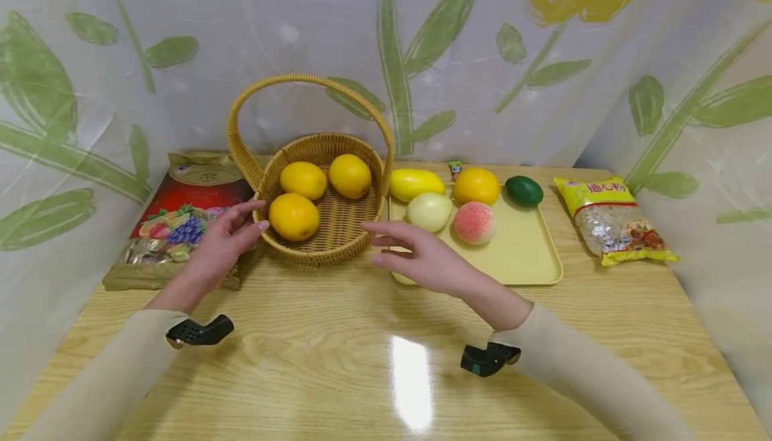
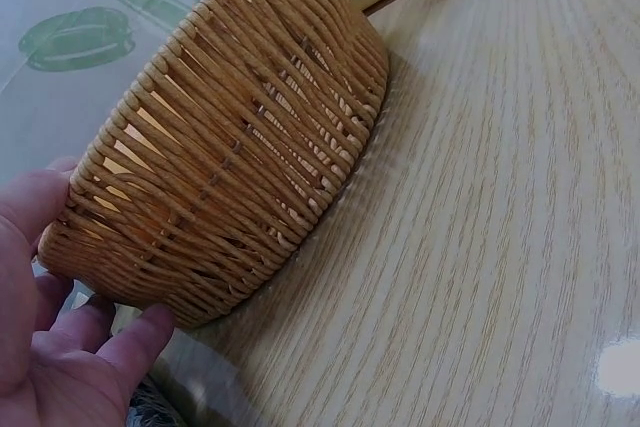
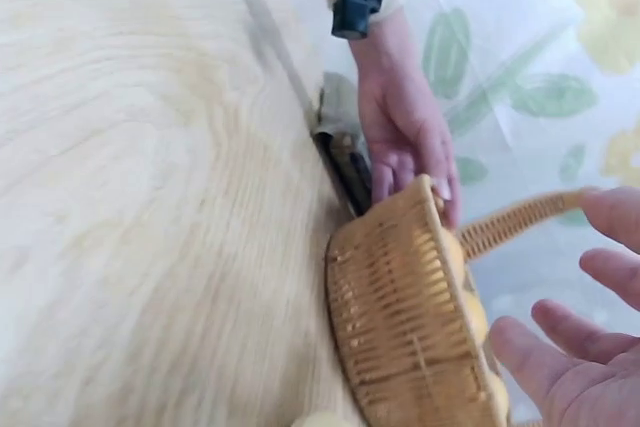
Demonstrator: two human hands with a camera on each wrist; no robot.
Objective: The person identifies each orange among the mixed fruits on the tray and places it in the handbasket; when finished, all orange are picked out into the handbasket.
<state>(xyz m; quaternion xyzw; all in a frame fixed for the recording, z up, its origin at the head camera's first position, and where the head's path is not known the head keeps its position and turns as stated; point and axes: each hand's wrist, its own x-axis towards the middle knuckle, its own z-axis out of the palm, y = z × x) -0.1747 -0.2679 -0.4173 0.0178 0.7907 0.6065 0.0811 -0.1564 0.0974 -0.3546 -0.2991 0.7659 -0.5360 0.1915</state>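
A wicker basket (image 1: 338, 226) with a tall arched handle (image 1: 301, 79) stands on the table. Three yellow-orange fruits (image 1: 293, 216) lie in it. At the basket's left rim is my left hand (image 1: 226, 240), its fingers loosely bent; in the left wrist view, its digits touch the woven side (image 2: 230, 137). My right hand (image 1: 428, 257) hovers by the basket's right side, fingers spread with nothing between them. In the right wrist view, these fingers (image 3: 525, 347) stand apart beside the basket.
A yellow tray (image 1: 525, 260) at the right holds a yellow fruit (image 1: 416, 184), a pale fruit (image 1: 429, 212), an orange fruit (image 1: 476, 186), a peach (image 1: 474, 222) and a dark green fruit (image 1: 524, 191). Bags lie left (image 1: 187, 206) and right (image 1: 612, 220); a small packet (image 1: 455, 170) lies behind the tray.
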